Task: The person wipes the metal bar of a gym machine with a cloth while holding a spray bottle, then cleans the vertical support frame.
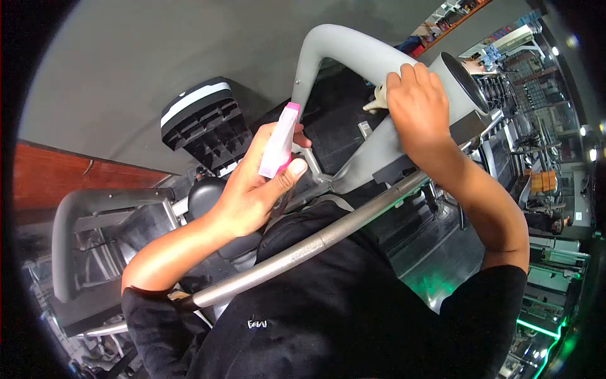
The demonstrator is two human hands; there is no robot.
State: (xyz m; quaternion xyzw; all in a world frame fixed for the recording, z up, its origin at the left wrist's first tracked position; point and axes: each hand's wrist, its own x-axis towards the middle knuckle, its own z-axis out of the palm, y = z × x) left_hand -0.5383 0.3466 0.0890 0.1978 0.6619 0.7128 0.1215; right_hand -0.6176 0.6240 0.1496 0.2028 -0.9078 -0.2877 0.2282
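Observation:
My left hand (249,183) is closed around a pink and white spray bottle (279,142), seen from above with its head pointing away from me. Its lower part is hidden behind my fingers. Out at the right, my right hand (421,104) is curled over a cream cloth (377,100), which pokes out at the left of the knuckles. That hand presses the cloth to the thick grey frame tube (353,44) of a gym machine.
A bare metal bar (303,249) crosses in front of my chest, beneath both forearms. Left of me are a black seat pad (205,194), another grey machine frame (63,252) and a black slotted panel (205,120). Gym equipment and mirrors line the right.

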